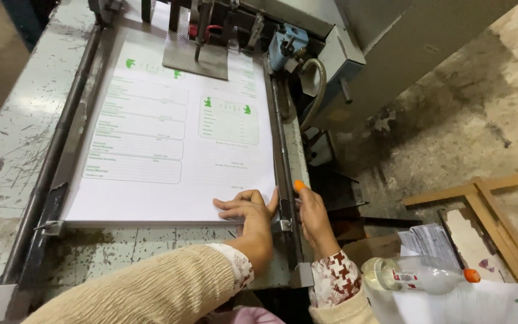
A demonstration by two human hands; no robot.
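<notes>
The left hand (248, 210) is pressing flat, gripping nothing, on the printed paper stack (175, 138) while the right hand (312, 211), apparently pinching the side guide rail (284, 156), is risking skewed sheets.

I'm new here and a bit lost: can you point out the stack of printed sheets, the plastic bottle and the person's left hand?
stack of printed sheets (169, 150), head view, middle of top sheet.
plastic bottle (418, 277), head view, its clear body.
left hand (250, 210), head view, back of the hand.

Right hand (314, 217) fingertips hidden behind guide rail (284, 180); sheet print (139, 129) illegible.
</notes>
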